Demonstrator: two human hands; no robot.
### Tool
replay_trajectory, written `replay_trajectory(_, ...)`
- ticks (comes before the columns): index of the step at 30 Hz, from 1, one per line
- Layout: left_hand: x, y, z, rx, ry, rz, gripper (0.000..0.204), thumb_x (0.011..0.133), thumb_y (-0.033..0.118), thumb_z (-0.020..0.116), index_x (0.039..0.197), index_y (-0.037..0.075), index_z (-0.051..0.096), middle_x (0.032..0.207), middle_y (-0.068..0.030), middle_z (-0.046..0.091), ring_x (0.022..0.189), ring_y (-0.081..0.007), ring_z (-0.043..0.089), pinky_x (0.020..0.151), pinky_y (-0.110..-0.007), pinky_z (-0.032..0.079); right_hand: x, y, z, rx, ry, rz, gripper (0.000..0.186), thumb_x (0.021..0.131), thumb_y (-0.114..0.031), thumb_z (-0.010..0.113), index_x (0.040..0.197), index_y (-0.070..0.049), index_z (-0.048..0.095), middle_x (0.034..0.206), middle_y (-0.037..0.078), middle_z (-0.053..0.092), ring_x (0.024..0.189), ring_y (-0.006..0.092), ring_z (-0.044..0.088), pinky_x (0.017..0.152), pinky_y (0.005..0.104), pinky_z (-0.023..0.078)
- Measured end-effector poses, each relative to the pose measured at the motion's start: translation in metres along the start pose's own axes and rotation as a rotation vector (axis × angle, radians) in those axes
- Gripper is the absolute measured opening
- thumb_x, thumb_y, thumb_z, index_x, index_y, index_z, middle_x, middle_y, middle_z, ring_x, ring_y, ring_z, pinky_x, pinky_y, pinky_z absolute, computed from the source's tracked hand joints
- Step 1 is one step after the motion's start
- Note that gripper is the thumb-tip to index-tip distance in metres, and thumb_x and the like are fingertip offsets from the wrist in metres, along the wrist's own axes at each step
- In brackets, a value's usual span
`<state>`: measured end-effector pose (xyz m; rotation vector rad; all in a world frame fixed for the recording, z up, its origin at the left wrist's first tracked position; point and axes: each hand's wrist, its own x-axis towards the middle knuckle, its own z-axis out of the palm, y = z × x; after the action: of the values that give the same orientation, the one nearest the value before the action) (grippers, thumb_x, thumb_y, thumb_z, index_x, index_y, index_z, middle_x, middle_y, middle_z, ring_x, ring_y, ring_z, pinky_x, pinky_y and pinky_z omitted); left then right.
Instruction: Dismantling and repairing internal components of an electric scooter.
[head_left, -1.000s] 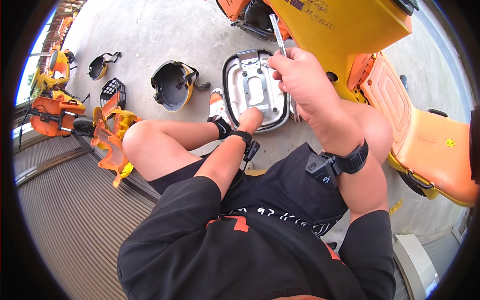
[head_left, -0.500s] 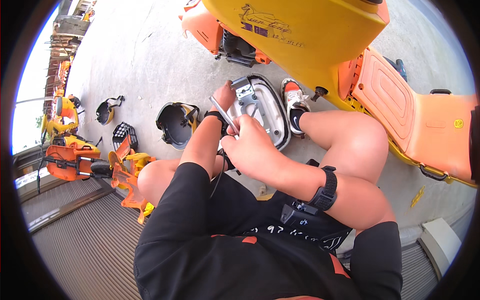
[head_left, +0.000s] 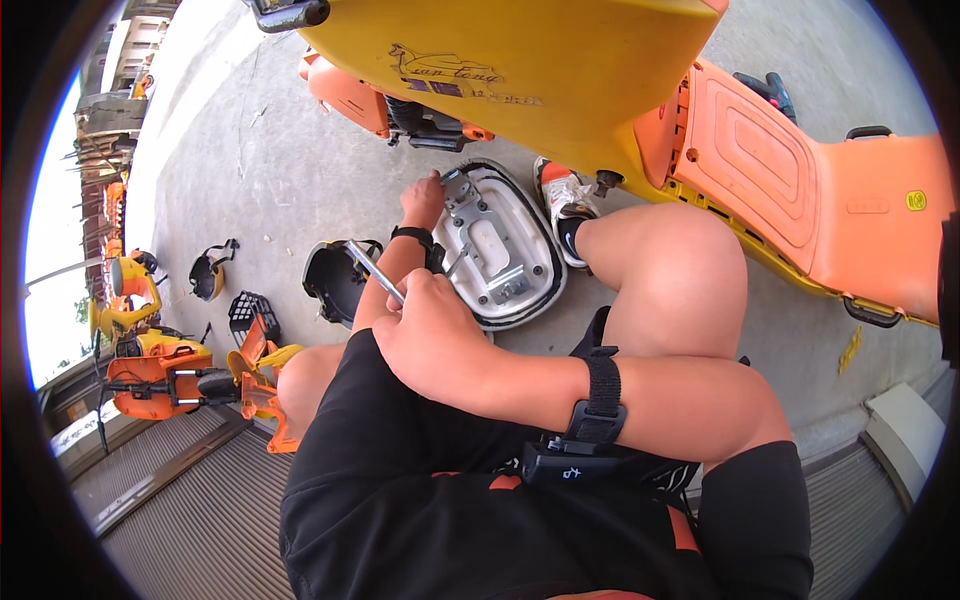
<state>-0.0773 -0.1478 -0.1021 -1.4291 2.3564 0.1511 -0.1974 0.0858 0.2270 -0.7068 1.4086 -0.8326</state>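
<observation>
My right hand (head_left: pixel 430 325) is closed around a metal rod (head_left: pixel 376 271); the rod's free end points up and to the left, passing over my left forearm (head_left: pixel 392 287). My left hand (head_left: pixel 422 203) is at the upper left edge of a white shell (head_left: pixel 535 255), fingers curled next to a silver bracket (head_left: pixel 455 184). Whether it grips the bracket or merely rests against it, I cannot tell. A black strap (head_left: pixel 604 382) is fastened at my right wrist.

The shell lies on the concrete floor (head_left: pixel 300 150) in front of me, hollow side up, with a dark rim. A metal plate (head_left: pixel 470 215) is fixed along its inside; a second silver bracket (head_left: pixel 510 284) stands at the plate's lower end.

Just right of the shell is a shoe (head_left: pixel 566 192), worn on my right foot. To the left, partly behind my left forearm, a helmet (head_left: pixel 327 278) lies with its inside showing; a second helmet (head_left: pixel 208 277) lies farther left. Below that are a black basket (head_left: pixel 245 310) and an orange panel (head_left: pixel 262 400).

Ahead and to my right stands a yellow scooter body (head_left: pixel 560 90), with an orange deck (head_left: pixel 750 145) adjoining it. Beyond the deck lies a dark power tool (head_left: pixel 778 97). A small yellow piece (head_left: pixel 850 350) is on the floor at far right.
</observation>
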Motion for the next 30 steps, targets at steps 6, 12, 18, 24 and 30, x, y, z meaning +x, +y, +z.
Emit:
replay_trajectory(6, 0.005, -0.011, -0.02, 0.185, -0.083, 0.229, 0.022, 0.095, 0.026, 0.059, 0.112, 0.016, 0.069, 0.1, -0.0136, 0.074, 0.098, -0.0345, 0.071, 0.076, -0.046, 0.056, -0.001, -0.003, -0.002, -0.016, 0.01, -0.079, 0.032, 0.091, -0.015, 0.058, 0.112, 0.009, 0.055, 0.117, 0.028, 0.057, 0.105, 0.0394, 0.064, 0.093, 0.0449, 0.053)
replay_trajectory(12, 0.001, -0.02, -0.024, 0.28, -0.061, 0.387, 0.024, 0.092, 0.015, 0.057, 0.112, 0.015, 0.07, 0.093, -0.0132, 0.075, 0.092, -0.0328, 0.073, 0.07, -0.045, 0.056, 0.002, 0.005, -0.001, 0.004, -0.019, -0.039, 0.032, 0.09, -0.013, 0.057, 0.11, 0.011, 0.055, 0.116, 0.032, 0.058, 0.107, 0.0427, 0.064, 0.093, 0.0463, 0.054)
replay_trajectory(18, 0.007, -0.026, -0.01, 0.214, -0.021, 0.345, 0.022, 0.094, 0.02, 0.054, 0.109, 0.016, 0.069, 0.093, -0.0131, 0.074, 0.092, -0.035, 0.072, 0.072, -0.047, 0.054, -0.001, 0.009, 0.001, -0.019, -0.049, 0.05, 0.031, 0.09, -0.015, 0.06, 0.11, 0.009, 0.057, 0.116, 0.026, 0.06, 0.105, 0.0362, 0.066, 0.09, 0.0438, 0.053)
replay_trajectory(24, 0.016, -0.02, -0.031, 0.204, -0.109, 0.346, 0.023, 0.097, 0.024, 0.052, 0.112, 0.017, 0.068, 0.098, -0.0125, 0.074, 0.095, -0.0375, 0.071, 0.076, -0.048, 0.055, 0.003, 0.011, 0.004, 0.006, -0.068, 0.095, 0.029, 0.089, -0.013, 0.06, 0.108, 0.008, 0.057, 0.113, 0.026, 0.061, 0.104, 0.0365, 0.066, 0.09, 0.044, 0.053)
replay_trajectory(30, -0.003, -0.011, -0.06, 0.223, -0.118, 0.36, 0.026, 0.097, 0.026, 0.053, 0.113, 0.011, 0.067, 0.098, -0.0178, 0.073, 0.097, -0.0384, 0.07, 0.079, -0.051, 0.054, 0.004, 0.002, 0.009, -0.047, 0.0, -0.038, 0.032, 0.089, -0.013, 0.059, 0.109, 0.011, 0.056, 0.112, 0.03, 0.061, 0.105, 0.0406, 0.065, 0.09, 0.0459, 0.053)
